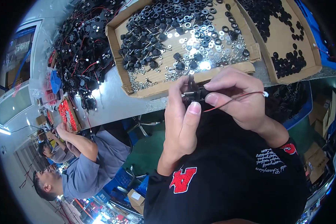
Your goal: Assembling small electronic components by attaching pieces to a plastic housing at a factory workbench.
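My left hand (pixel 179 128) grips a small black part (pixel 192 97) between its thumb and fingers, just over the near edge of the cardboard tray. A short silver pin shows on the part's left side. The thumb and fingertips of my right hand (pixel 246 99) pinch a dark piece at the part's right end; I cannot tell whether it is separate. A thin red and black wire (pixel 227 102) runs from the part across my right hand. It ends in a white plug (pixel 265 94). My fingers hide much of the part.
The cardboard tray (pixel 156 91) holds black knobs with metal screws (pixel 145 46), washers and nuts. A second cardboard tray (pixel 306 72) at right holds black round pieces. Black parts with wires (pixel 84 48) are heaped at left. A co-worker (pixel 89 168) works further along the metal table (pixel 108 104).
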### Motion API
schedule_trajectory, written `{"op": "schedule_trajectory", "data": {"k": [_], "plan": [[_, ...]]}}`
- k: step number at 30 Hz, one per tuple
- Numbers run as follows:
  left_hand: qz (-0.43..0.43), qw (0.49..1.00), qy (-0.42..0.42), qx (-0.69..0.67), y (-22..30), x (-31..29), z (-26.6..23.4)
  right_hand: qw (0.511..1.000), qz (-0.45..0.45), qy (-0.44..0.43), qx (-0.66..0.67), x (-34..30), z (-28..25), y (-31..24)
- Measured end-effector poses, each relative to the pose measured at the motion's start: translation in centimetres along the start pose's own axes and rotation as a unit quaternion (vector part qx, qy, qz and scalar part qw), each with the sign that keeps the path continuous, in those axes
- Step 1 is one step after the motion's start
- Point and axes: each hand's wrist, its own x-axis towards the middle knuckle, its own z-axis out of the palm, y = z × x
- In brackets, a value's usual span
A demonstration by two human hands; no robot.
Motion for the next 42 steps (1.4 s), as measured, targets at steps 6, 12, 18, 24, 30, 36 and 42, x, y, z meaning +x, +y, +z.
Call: {"op": "schedule_trajectory", "data": {"k": [6, 12, 18, 24, 30, 36, 42], "plan": [[0.083, 0.978, 0.053, 0.185, -0.3, 1.0, 0.7, 0.975, 0.175, -0.008, 0.137, 0.5, -1.2, -0.9], [0.133, 0.924, 0.088, 0.348, 0.2, 1.8, 0.7, 0.974, 0.167, -0.058, 0.144, 1.6, -2.4, -0.5], [0.159, 0.896, 0.078, 0.408, 1.2, 0.9, -0.9, 0.953, 0.272, -0.061, 0.119, 2.5, -1.8, -0.8], [0.188, 0.881, 0.056, 0.430, 0.3, -0.3, -2.7, 0.950, 0.270, -0.091, 0.126, 1.5, -0.3, 0.2], [0.207, 0.872, 0.065, 0.439, -0.9, -1.1, -3.7, 0.958, 0.258, -0.072, 0.101, 0.6, 1.6, 0.1], [0.227, 0.895, 0.047, 0.382, -1.2, -1.6, -5.4, 0.950, 0.272, -0.060, 0.140, -0.4, 3.2, 0.1], [0.243, 0.899, 0.032, 0.363, -1.9, -1.7, -6.4, 0.966, 0.252, -0.020, 0.063, -1.7, 5.1, 1.2]]}}
